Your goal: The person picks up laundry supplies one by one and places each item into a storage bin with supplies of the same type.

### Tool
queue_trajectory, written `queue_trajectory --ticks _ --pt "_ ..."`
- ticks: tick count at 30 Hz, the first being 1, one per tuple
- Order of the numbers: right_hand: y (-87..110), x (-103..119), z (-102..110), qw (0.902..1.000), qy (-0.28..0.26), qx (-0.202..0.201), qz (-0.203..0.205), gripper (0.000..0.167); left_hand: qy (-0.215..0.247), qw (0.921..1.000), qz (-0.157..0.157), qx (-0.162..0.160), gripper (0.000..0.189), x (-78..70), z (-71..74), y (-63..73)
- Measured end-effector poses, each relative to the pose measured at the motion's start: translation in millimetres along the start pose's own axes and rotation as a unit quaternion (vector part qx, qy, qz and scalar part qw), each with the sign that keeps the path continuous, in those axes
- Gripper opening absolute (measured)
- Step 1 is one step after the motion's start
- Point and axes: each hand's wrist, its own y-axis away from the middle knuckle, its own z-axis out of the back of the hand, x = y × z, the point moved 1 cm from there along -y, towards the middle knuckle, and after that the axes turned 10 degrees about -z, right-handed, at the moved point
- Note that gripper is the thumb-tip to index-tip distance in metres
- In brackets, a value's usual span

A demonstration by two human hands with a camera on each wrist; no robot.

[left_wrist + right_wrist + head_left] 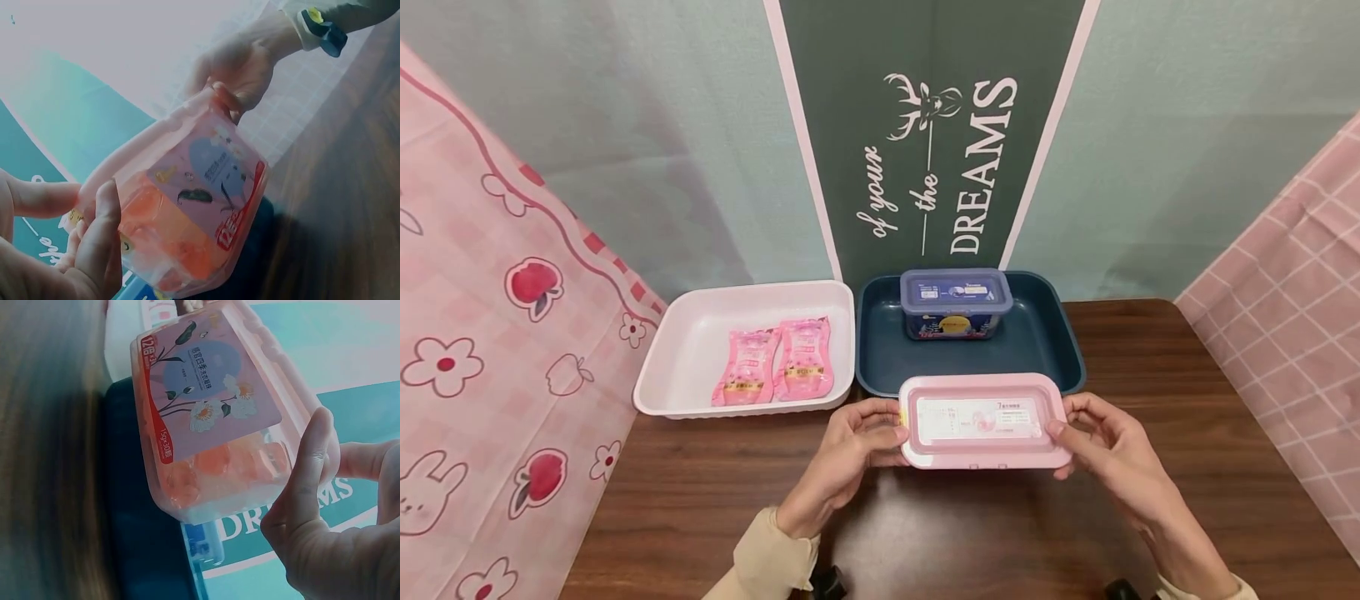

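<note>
Both hands hold a pink lidded box of laundry pods (981, 421) by its two short ends, in front of the dark blue tray. My left hand (853, 446) grips the left end, thumb on the lid's edge; my right hand (1112, 446) grips the right end in the same way. Through the clear wall of the pod box (206, 406) orange-pink pods show behind a flowered label. Its lid is on. A blue lidded box (955, 304) stands at the back of the dark blue tray (880, 350).
Left of the blue tray, a white tray (688, 333) holds two pink pouches (775, 362). Both trays rest on a brown wooden table (715, 492). A green and grey cloth with lettering (940, 167) hangs behind, and pink cloths (497, 350) flank the table.
</note>
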Motion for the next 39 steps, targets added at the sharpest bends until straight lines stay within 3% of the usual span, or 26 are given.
queue_trajectory --ticks 19,25,39 --pt "-17.3 14 -2 0.9992 -0.038 0.0 0.008 0.017 -0.024 0.9994 -0.008 -0.022 0.033 -5.4 4.6 -20.5" --pt "-23.0 17 -4 0.9986 -0.049 0.019 0.01 0.016 -0.034 0.9991 -0.019 -0.016 0.034 -11.1 7.4 -24.4" --pt "-30.9 28 -5 0.9978 -0.053 0.019 0.035 0.018 -0.03 0.999 -0.031 -0.009 0.035 -19.8 6.8 -30.7"
